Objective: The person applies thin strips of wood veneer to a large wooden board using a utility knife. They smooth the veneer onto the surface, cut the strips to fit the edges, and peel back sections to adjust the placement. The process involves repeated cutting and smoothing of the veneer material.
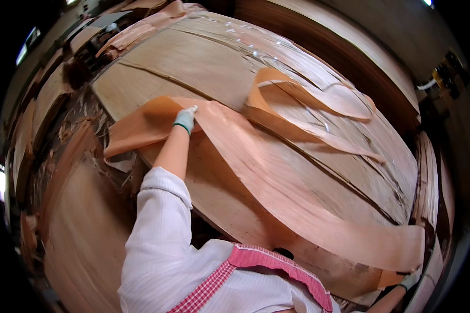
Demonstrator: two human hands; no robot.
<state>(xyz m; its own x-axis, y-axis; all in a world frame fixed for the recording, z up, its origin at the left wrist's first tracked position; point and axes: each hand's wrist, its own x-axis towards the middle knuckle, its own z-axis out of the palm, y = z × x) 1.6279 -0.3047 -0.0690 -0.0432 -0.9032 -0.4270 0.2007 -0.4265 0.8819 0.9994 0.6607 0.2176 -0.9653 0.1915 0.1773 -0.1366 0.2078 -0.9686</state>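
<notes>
The person is leaning over a broad stack of flat sheets (193,68) that is filling the middle of the frame, and a long peach-coloured sheet (266,180) is stretching across it. That sheet is running from left of centre, bending upward near the left hand (185,119), then sweeping diagonally down to the lower right, where its straight end is lying close to the right hand (411,279). Both hands are wearing pale gloves with green cuffs. The left one is gripping the sheet just above and left of centre; one fingertip is pointing to the right, while the other fingers are folding out of sight, pinching the sheet's edge as far as I am seeing. The right one is sitting by the sheet's lower corner, small and dim near the rim; I cannot tell whether its fingers are pinching or spreading.

Beyond the long sheet, right of the upper centre, a narrower curled strip (253,99) is looping over itself on the stack. Dark, uneven seams are crossing the stack's surface. A darker pile (350,41) is rising along the upper right, and torn scraps (75,120) are littering the left side. Another broad sheet (83,224) is lying in the lower left. At the bottom, a striped white sleeve (162,229) and a pink apron with a checked strap (203,287) are showing.
</notes>
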